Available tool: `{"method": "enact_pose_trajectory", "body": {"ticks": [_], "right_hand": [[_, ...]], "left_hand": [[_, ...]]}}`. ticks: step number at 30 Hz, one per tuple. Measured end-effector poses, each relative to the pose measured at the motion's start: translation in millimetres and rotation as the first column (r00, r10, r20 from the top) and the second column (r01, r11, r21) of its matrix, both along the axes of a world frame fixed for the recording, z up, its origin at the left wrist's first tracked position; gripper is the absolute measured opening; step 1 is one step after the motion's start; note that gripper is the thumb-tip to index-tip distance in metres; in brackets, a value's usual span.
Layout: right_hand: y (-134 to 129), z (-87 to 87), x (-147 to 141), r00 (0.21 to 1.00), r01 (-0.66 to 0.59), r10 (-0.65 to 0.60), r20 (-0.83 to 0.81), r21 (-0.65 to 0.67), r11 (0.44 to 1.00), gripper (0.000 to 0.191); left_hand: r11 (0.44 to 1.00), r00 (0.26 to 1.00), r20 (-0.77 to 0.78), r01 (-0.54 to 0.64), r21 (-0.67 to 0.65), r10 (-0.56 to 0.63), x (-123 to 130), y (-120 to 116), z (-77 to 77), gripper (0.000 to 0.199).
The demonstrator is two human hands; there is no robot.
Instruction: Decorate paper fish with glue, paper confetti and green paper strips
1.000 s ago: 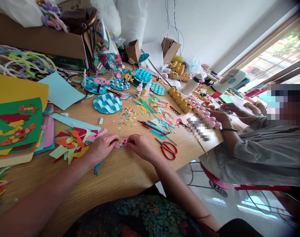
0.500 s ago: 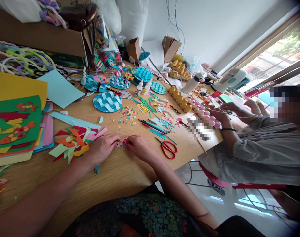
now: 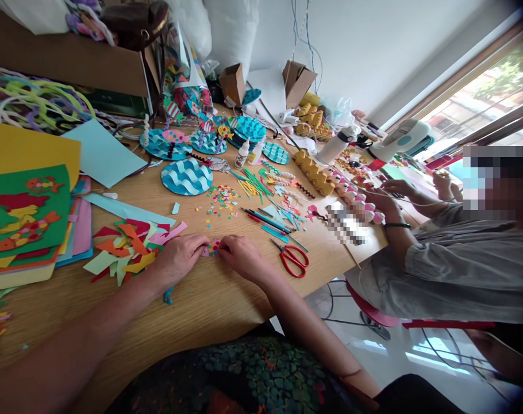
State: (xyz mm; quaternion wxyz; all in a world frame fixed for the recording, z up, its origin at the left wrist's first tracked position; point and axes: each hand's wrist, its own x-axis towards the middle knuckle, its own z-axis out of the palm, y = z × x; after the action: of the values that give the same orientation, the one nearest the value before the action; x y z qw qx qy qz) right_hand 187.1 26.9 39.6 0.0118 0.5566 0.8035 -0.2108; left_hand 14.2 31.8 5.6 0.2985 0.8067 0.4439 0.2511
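Observation:
Between my two hands, low over the wooden table, is a small pink paper fish [image 3: 211,248] with colored dots. My left hand [image 3: 186,253] pinches its left end with closed fingers. At its right end, my right hand [image 3: 239,256] has its fingers pressed together on it. Paper scraps [image 3: 126,247] lie just left of my left hand. Small colored dots [image 3: 222,198] are scattered beyond the hands. Red-handled scissors [image 3: 293,260] rest to the right of my right hand, near several pencils [image 3: 268,221].
Blue wavy discs [image 3: 186,177], glue bottles [image 3: 242,154] and colored strips [image 3: 253,184] lie farther back. Stacked colored paper [image 3: 29,218] covers the left side. At the right sits a person in a grey shirt [image 3: 460,264], beside yellow egg-carton strips [image 3: 313,172].
My hands stay in nearly the same place on the paper fish. The other person's far hand has shifted slightly, and the view has moved a little.

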Motion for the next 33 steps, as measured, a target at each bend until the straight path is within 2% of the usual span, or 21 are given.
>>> {"method": "enact_pose_trajectory", "body": {"ticks": [7, 19, 28, 33], "right_hand": [[-1.8, -4.0, -1.1, 0.999, 0.015, -0.017, 0.03, 0.045, 0.999, 0.021], [-3.3, -2.7, -3.7, 0.997, 0.068, -0.07, 0.037, 0.056, 0.996, 0.018], [-3.1, -2.4, 6.3, 0.994, 0.025, -0.018, -0.111, 0.064, 0.998, 0.016], [-3.1, -5.5, 3.5, 0.995, -0.001, 0.008, -0.101, 0.065, 0.998, 0.018]], "left_hand": [[0.999, 1.0, 0.016, 0.001, 0.044, -0.002, -0.3, -0.1, -0.8, 0.018], [0.989, 0.998, -0.051, 0.043, 0.14, -0.036, -1.6, -1.0, -2.1, 0.021], [0.989, 0.996, -0.079, 0.052, 0.14, -0.041, -0.4, 0.5, -2.9, 0.019], [0.987, 0.995, -0.095, 0.052, 0.15, -0.038, -0.8, 0.5, -4.0, 0.019]]}}
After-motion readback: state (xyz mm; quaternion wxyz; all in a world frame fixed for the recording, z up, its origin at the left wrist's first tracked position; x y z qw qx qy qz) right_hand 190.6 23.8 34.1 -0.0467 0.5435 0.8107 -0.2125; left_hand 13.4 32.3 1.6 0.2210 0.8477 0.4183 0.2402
